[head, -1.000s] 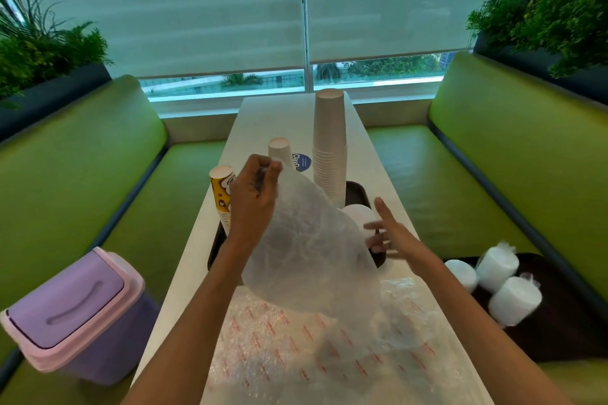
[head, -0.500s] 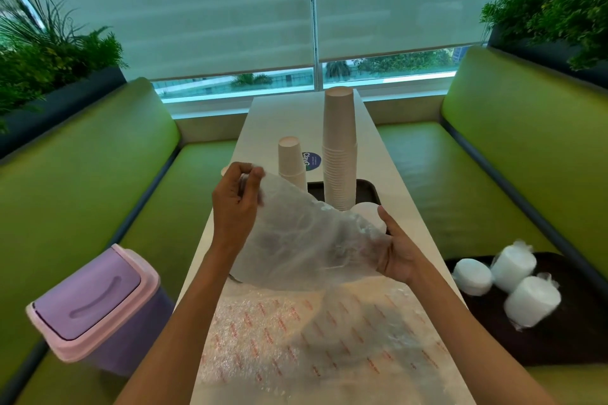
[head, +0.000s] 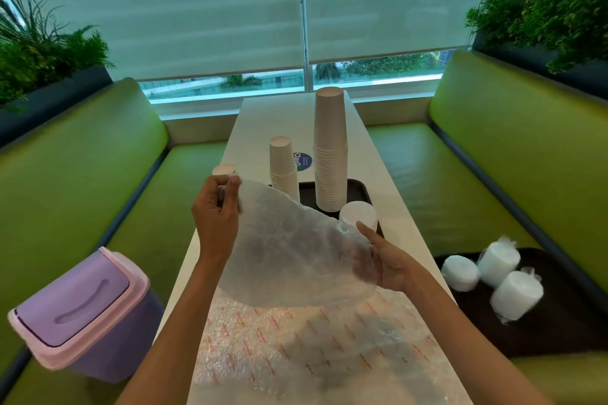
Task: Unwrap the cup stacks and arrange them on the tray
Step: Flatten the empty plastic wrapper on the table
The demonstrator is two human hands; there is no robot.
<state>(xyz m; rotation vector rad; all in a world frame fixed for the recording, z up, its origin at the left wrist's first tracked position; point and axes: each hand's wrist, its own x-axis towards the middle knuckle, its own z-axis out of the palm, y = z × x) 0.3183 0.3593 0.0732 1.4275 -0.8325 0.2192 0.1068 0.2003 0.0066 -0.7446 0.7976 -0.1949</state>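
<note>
Two cup stacks: a tall stack (head: 330, 148) and a shorter stack (head: 283, 164), plain pale paper, are stood upside down, unwrapped, on the dark tray (head: 360, 194).
Wrapper held: a clear plastic wrapper (head: 289, 256), empty and crinkled, is stretched slantwise above the table (head: 388, 181).
Grip of left hand (head: 215, 223): the upper corner is pinched.
Grip of right hand (head: 391, 266): the lower edge is grasped, index finger extended.

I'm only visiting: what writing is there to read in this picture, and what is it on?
"Clav", then an unclear letter: round blue sticker on the white table, turned sideways; its small print is unreadable.
Red print repeated across the bubble wrap: too blurred to read.
No writing visible on the paper cup stacks or the purple bin.
</note>
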